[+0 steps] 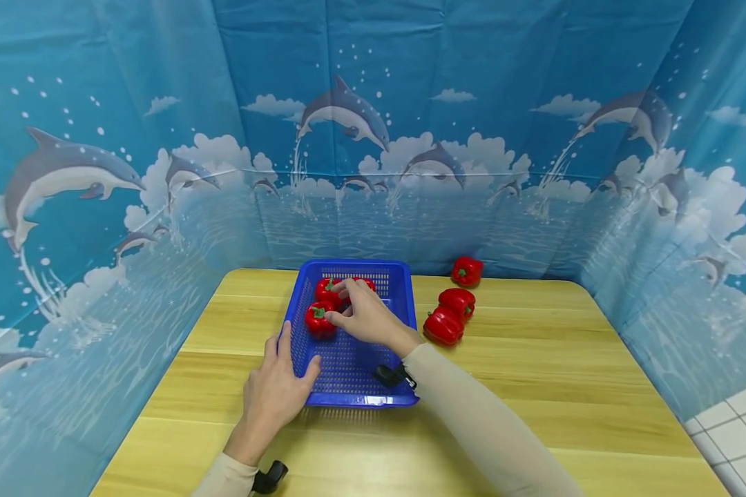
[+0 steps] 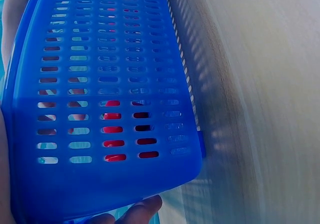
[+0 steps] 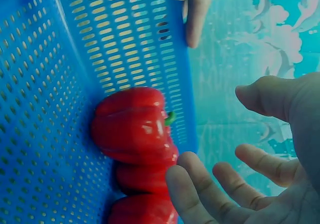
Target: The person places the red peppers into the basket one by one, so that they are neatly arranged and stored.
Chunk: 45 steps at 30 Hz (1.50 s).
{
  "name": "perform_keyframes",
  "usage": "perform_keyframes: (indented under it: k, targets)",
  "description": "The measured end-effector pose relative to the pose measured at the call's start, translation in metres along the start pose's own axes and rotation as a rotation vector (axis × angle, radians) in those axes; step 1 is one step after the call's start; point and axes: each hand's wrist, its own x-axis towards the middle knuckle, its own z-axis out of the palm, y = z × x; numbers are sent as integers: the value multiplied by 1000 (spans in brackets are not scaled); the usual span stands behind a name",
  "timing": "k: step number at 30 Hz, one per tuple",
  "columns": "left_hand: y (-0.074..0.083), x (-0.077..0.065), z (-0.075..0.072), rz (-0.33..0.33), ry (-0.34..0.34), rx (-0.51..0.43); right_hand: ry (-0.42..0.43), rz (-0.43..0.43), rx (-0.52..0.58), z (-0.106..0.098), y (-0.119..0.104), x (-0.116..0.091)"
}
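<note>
A blue plastic basket (image 1: 354,399) with slotted walls stands on the table, with red bell peppers in its far left part. One pepper (image 1: 320,319) lies nearest me, with another pepper (image 1: 328,290) behind it and a third pepper (image 1: 367,282) partly hidden by my right hand. That right hand (image 1: 367,314) hovers over the peppers, its fingers loosely bent; in the right wrist view nothing is between thumb and fingers. My left hand (image 1: 276,386) holds the basket's left side near the front corner, thumb over the rim and fingers (image 2: 142,211) along the outer wall.
On the table (image 1: 534,359) right of the basket, two bell peppers (image 1: 444,326) (image 1: 456,301) lie against each other. Farther back, another bell pepper (image 1: 467,272) sits near the table's far edge. A dolphin-printed curtain (image 1: 360,207) hangs behind and along both sides.
</note>
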Motion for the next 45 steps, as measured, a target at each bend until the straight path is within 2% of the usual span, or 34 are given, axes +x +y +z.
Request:
perform_keyframes:
  k: [15, 30, 37, 45]
  targets:
    - [1, 1, 1, -1, -5, -6, 18, -59, -17, -16, 4, -28]
    - [-2, 1, 4, 8, 14, 3, 31, -24, 7, -33, 16, -46]
    - [-2, 2, 3, 0, 0, -7, 30, 8, 41, -46, 21, -53]
    - [-3, 2, 3, 3, 1, -11, 54, 51, 24, -58, 37, -60]
